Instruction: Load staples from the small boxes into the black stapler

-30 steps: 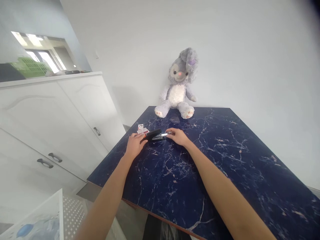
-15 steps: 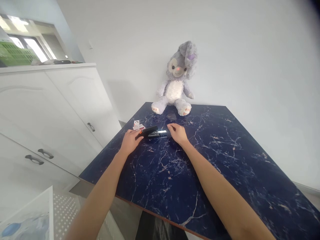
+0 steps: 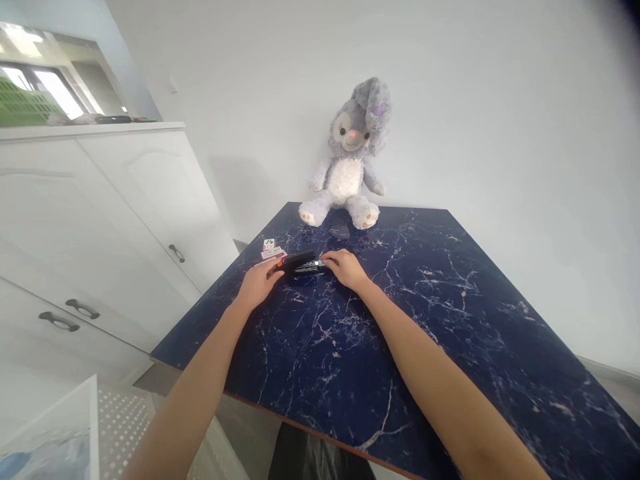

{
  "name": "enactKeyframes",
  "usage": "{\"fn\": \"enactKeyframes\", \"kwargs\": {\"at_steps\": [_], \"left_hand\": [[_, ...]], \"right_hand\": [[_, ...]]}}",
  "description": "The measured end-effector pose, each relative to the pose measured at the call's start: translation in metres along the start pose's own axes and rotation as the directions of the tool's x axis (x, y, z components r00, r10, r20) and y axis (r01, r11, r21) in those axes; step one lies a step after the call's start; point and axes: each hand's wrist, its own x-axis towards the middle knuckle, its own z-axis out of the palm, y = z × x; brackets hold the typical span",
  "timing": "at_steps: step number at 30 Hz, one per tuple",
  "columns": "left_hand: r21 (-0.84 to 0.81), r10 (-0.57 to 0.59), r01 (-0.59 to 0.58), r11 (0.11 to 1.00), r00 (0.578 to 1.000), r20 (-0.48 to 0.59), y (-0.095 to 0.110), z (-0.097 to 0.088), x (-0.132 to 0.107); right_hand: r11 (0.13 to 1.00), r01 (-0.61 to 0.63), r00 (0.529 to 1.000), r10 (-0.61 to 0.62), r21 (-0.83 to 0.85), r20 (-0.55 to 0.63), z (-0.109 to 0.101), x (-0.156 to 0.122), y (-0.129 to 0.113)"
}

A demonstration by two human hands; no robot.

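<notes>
Stapler (image 3: pixel 300 258), black with a bit of orange, is between the two hands on a dark blue table (image 3: pixel 340 353) with white squiggly lines. It is open: the black top part sticks up at a slant, and the lower part with the shiny silver strip is under it.

The left hand (image 3: pixel 256 283) has its thumb and fingers around the near end of the stapler, pinching it, right by the orange bit. The right hand (image 3: pixel 349 270) is at the other end, by the tip of the silver strip. Its thumb and fingers are close together there, but they are too small to tell if they pinch anything.

Just past the left hand's fingers are a little white card (image 3: pixel 269 244) and a red and white card (image 3: pixel 273 253), close to the stapler. Farther away, past both hands, a fluffy gray bunny toy (image 3: pixel 345 180) sits at the table's far edge, by the wall (image 3: pixel 480 120). Well off to the left of the left hand is a white cupboard (image 3: pixel 145 193). A green basket (image 3: pixel 25 103) is on top of it.
</notes>
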Motion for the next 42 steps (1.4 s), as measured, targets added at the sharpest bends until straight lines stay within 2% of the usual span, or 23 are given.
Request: {"fn": "enactKeyframes", "kwargs": {"at_steps": [7,12,19,26,34,39,42], "left_hand": [[-0.001,-0.013,0.013,1.000,1.000,0.004,0.000,0.001,0.000],[0.003,-0.016,0.016,1.000,1.000,0.008,0.002,-0.001,0.000],[0.001,-0.021,0.021,1.000,1.000,0.017,0.003,-0.002,0.000],[-0.037,0.003,-0.003,0.999,1.000,-0.001,0.002,-0.001,-0.001],[-0.061,-0.011,0.011,0.998,1.000,0.002,0.002,-0.001,-0.001],[-0.069,-0.003,0.003,0.998,1.000,0.002,0.000,0.000,0.000],[-0.056,-0.006,0.006,0.998,1.000,0.000,0.000,0.000,0.001]], "right_hand": [[1.000,-0.026,0.999,0.025,0.005,0.043,0.000,0.001,-0.001],[0.994,-0.051,0.998,0.047,0.095,0.045,-0.001,0.000,0.003],[0.957,-0.258,0.966,0.257,0.130,0.022,-0.005,0.002,0.005],[0.914,-0.347,0.937,0.347,0.210,0.038,-0.002,0.017,0.012],[0.875,-0.301,0.950,0.311,0.380,0.037,-0.002,0.017,0.016],[0.912,-0.293,0.953,0.303,0.288,0.012,-0.006,0.012,0.009],[0.910,-0.295,0.951,0.308,0.293,0.001,-0.007,0.012,0.008]]}}
